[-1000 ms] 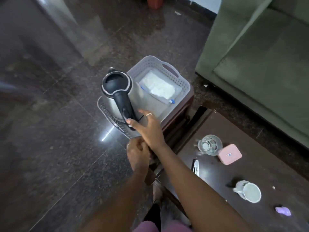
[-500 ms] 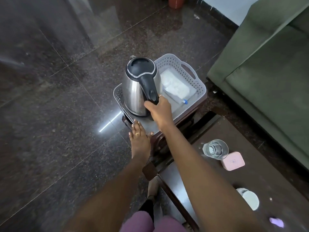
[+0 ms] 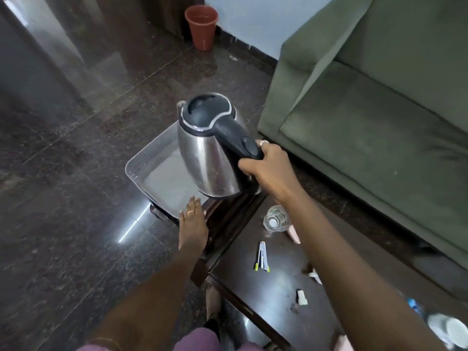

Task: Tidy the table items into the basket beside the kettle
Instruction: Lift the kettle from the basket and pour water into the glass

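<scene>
My right hand (image 3: 267,168) is shut on the black handle of the steel kettle (image 3: 209,158), which hangs lifted above the grey basket (image 3: 141,160) and hides most of it. The basket sits on a small dark stool. My left hand (image 3: 193,219) lies flat with fingers apart on the basket's near edge. On the dark table (image 3: 273,295) lie a glass (image 3: 275,217), a pink box (image 3: 293,234) partly behind my arm, pens (image 3: 262,259), a small white piece (image 3: 301,297) and a white cup (image 3: 453,331).
A green sofa (image 3: 379,110) stands close on the right of the stool and table. A terracotta pot (image 3: 201,26) stands by the far wall. Dark glossy floor tiles spread to the left.
The kettle has been lifted off the basket's left part and swung to the right, above the basket. My left hand stays on the basket's near edge.
</scene>
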